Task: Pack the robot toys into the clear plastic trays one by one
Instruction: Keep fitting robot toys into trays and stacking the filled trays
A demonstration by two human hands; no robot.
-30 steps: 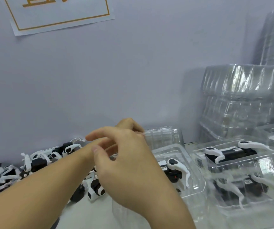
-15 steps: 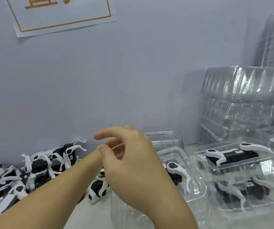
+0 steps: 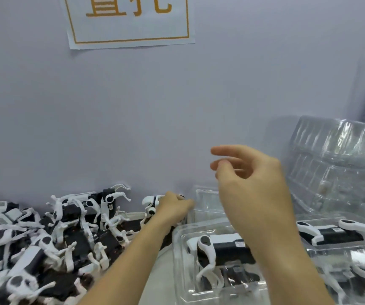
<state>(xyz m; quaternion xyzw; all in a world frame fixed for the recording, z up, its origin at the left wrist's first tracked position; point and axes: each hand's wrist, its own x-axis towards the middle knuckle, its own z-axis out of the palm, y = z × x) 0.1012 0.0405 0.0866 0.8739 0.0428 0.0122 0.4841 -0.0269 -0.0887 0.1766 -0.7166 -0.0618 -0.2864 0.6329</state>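
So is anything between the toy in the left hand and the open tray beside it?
Nothing visible. The left hand holds a robot toy right beside the empty clear tray. The right hand hovers above the trays, holding nothing, partly hiding that tray.

Black-and-white robot toys (image 3: 51, 245) heaped at left; one lies, seemingly sideways, in clear tray (image 3: 178, 256).

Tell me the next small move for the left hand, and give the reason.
Probably lift the robot toy that the left hand grips by the wall and carry it toward the empty clear tray just to its right. The near tray already holds a toy, and the right hand hangs open above, holding nothing.
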